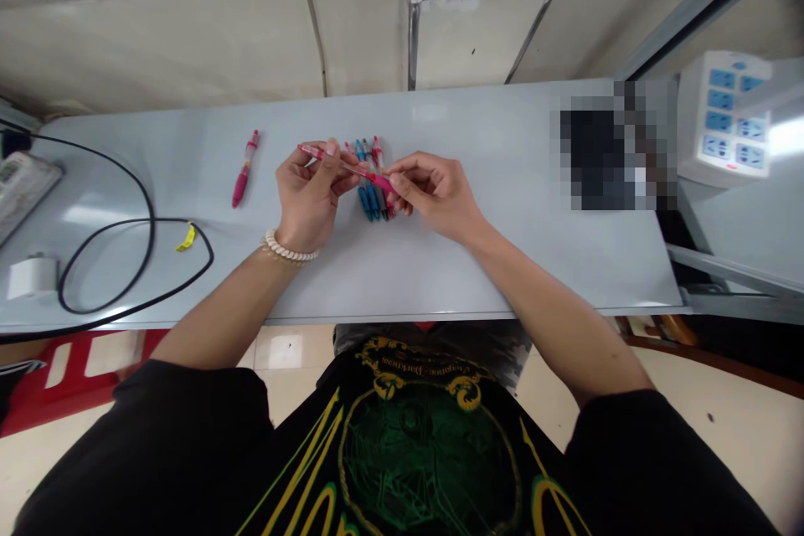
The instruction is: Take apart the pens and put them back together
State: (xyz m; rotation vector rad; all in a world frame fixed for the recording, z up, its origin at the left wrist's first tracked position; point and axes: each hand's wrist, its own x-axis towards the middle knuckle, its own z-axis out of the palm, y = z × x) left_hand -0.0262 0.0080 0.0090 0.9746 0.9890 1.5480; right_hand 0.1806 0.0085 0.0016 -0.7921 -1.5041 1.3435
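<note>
Between my two hands a pink pen [355, 168] with a clear barrel is held slantwise above the table. My left hand [314, 188], with a white coiled band [289, 249] at the wrist, pinches its upper barrel. The fingers of my right hand [436, 193] close on its pink grip end. Beneath and behind this pen lies a row of several pens [370, 201], with blue, dark and pink grips, partly hidden by my hands. Another pink pen [245, 169] lies apart on the table, left of my left hand.
A black cable [152, 243] with a yellow tag [187, 237] loops over the table's [565, 260] left side, near a white adapter [33, 277] and a power strip [28, 188]. At right are a blurred dark object [596, 155] and a white socket block [725, 117]. A wall stands behind.
</note>
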